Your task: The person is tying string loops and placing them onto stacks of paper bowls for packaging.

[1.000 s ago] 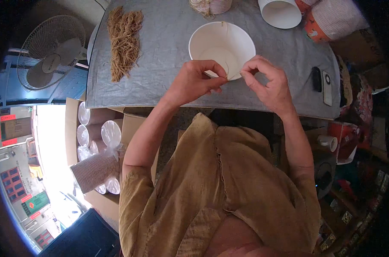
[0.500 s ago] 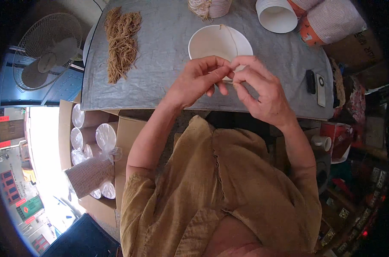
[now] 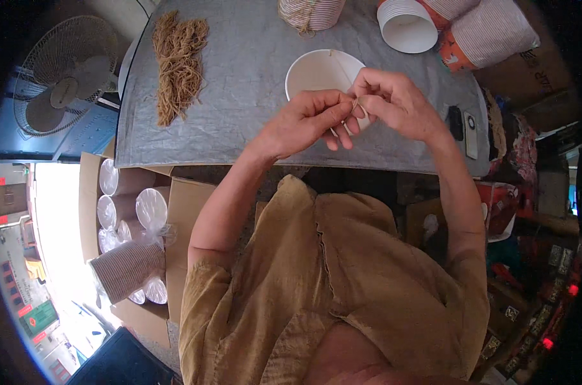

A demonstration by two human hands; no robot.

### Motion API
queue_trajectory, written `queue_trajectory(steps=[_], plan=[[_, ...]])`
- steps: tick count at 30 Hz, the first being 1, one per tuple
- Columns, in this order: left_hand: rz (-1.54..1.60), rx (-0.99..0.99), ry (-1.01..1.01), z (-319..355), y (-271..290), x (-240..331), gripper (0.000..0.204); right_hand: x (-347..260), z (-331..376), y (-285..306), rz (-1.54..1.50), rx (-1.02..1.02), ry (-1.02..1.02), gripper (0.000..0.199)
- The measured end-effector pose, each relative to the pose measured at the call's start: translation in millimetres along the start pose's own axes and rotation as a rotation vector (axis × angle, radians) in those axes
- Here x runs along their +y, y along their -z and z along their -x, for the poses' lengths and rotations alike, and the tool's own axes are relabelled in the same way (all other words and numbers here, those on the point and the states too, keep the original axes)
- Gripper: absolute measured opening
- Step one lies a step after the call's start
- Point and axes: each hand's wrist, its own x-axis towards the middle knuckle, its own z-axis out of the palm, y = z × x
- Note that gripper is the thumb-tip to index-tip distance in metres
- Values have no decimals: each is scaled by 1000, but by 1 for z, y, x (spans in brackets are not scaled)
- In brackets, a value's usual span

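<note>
A short loop of tan twine (image 3: pixel 360 110) sits pinched between the two hands, just above the near rim of a white paper cup (image 3: pixel 316 72) that stands open-mouthed on the table. The left hand (image 3: pixel 307 122) has its thumb and forefinger closed on the strand from the left, the other fingers curled loosely under. The right hand (image 3: pixel 393 102) closes on it from the right, fingertips bunched tight against the left hand's; the twine is so thin here that I cannot tell whether it passes through the cup's wall.

The cup is smooth and matte inside, round and plain. It rests on a grey, crinkled plastic sheet (image 3: pixel 239 83) covering the table. Well off to the left on that sheet lies a long bundle of coarse, fibrous cut twine (image 3: pixel 178 61), frayed and straw-coloured. At the far edge stands a ribbed paper cup (image 3: pixel 310 13) with twine draped on it. To the right, another white-lined cup (image 3: pixel 406 24) lies tipped beside stacked ribbed cups (image 3: pixel 496 32). A small dark phone (image 3: pixel 455 122) lies near the right wrist.
</note>
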Motion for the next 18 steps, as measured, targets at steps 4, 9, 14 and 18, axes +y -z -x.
queue_trajectory(steps=[4,9,14,18], plan=[[10,10,-39,-17,11,-14,27,11,-3,9,165,110,74,6],[-14,23,-50,-40,23,-18,23,22,-5,17,162,213,64,8],[16,55,-65,-39,26,-20,22,20,1,16,70,269,18,7],[-37,77,-61,-36,21,-19,22,28,0,17,-13,259,7,8]])
